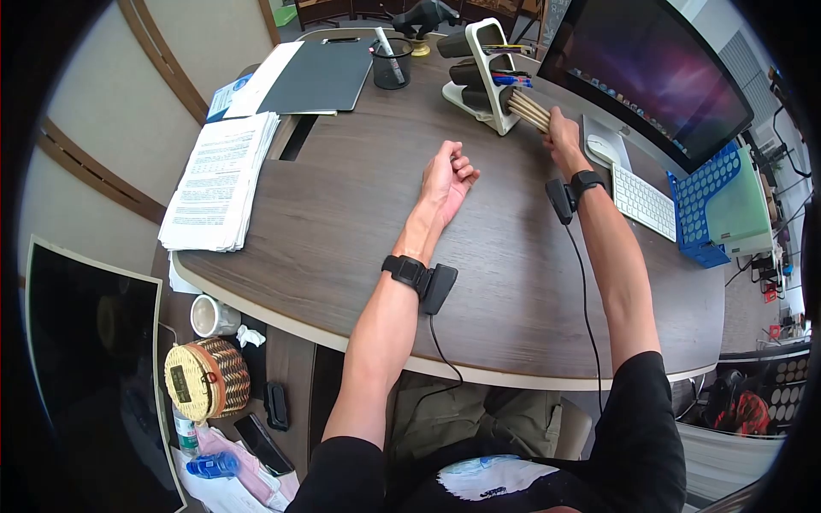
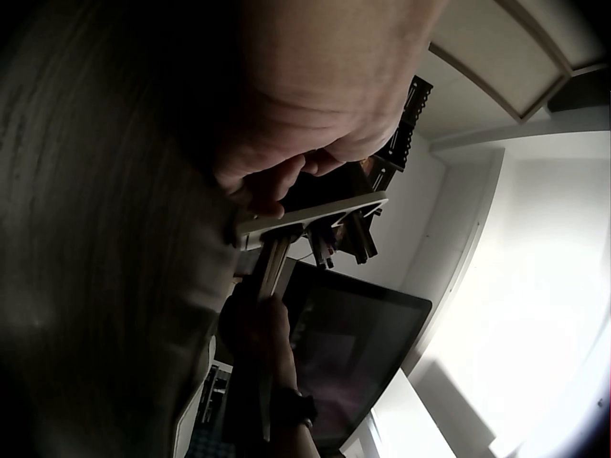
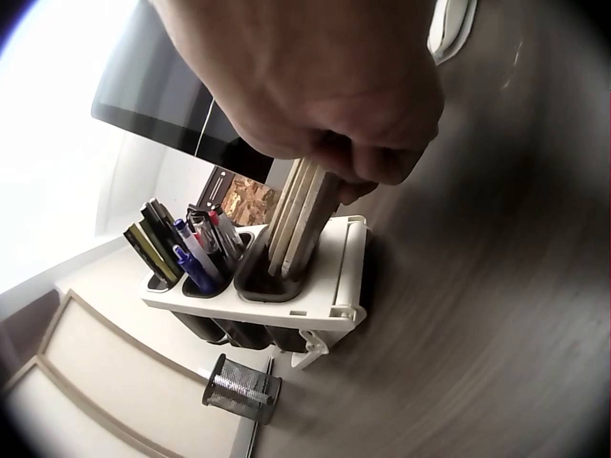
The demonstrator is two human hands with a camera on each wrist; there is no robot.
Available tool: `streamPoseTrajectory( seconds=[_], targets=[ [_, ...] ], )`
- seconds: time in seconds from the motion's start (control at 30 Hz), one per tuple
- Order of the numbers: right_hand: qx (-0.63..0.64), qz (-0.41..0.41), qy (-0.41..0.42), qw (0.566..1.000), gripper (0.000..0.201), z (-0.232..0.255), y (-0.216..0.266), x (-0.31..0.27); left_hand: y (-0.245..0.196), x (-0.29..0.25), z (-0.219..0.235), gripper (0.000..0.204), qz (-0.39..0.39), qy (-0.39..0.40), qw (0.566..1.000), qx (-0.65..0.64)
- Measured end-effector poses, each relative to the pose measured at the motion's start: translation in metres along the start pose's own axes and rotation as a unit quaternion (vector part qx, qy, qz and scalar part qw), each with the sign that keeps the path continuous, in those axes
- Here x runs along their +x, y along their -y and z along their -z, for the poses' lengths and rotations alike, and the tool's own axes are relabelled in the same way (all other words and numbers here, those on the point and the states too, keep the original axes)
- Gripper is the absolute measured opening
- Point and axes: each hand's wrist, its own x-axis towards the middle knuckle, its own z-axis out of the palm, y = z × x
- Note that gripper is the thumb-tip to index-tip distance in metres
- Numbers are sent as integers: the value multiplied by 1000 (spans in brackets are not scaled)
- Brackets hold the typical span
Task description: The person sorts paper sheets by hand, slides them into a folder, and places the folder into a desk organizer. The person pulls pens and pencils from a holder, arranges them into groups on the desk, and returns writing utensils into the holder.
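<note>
My right hand [image 1: 564, 141] grips a bundle of pale wooden sticks [image 1: 528, 109] at the back right of the desk. Their far ends sit inside the lowest dark cup [image 3: 250, 284] of a white tiered pen holder [image 3: 329, 272], as the right wrist view shows. The holder's other two cups carry pens [image 3: 196, 262] and dark pencil-like sticks [image 3: 151, 250]. Left of the holder's front, my left hand [image 1: 446, 179] lies over the desk, fingers loosely curled around nothing. In the left wrist view its fingers [image 2: 277, 181] overlap the holder's edge.
Beside my right hand stand a monitor [image 1: 650, 77], a mouse [image 1: 601, 150], a keyboard [image 1: 644, 199] and a blue file rack [image 1: 703, 201]. A mesh pen cup [image 1: 392, 68], dark folder [image 1: 329, 77] and paper stack [image 1: 218, 184] occupy the far left. Cables hang from both wrist cameras.
</note>
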Motion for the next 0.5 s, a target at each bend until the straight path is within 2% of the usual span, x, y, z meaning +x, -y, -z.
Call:
streamPoseTrajectory(
  seconds=[0.13, 0.2, 0.23, 0.3, 0.5],
  targets=[
    [-67, -2, 3, 998, 42, -3, 19, -1, 1, 2, 1, 18, 1, 2, 1000, -6],
    [-140, 18, 27, 990, 42, -6, 25, 4, 1, 2, 2, 18, -1, 2, 1000, -9],
    [-140, 19, 27, 990, 42, -9, 29, 5, 2, 3, 2, 18, -2, 3, 1000, -9],
    [-133, 33, 80, 987, 54, -16, 33, 7, 2, 2, 2, 18, -3, 0, 1000, -11],
    [-36, 17, 131, 991, 52, -33, 46, -10, 1, 2, 2, 19, -4, -2, 1000, -12]
  ],
)
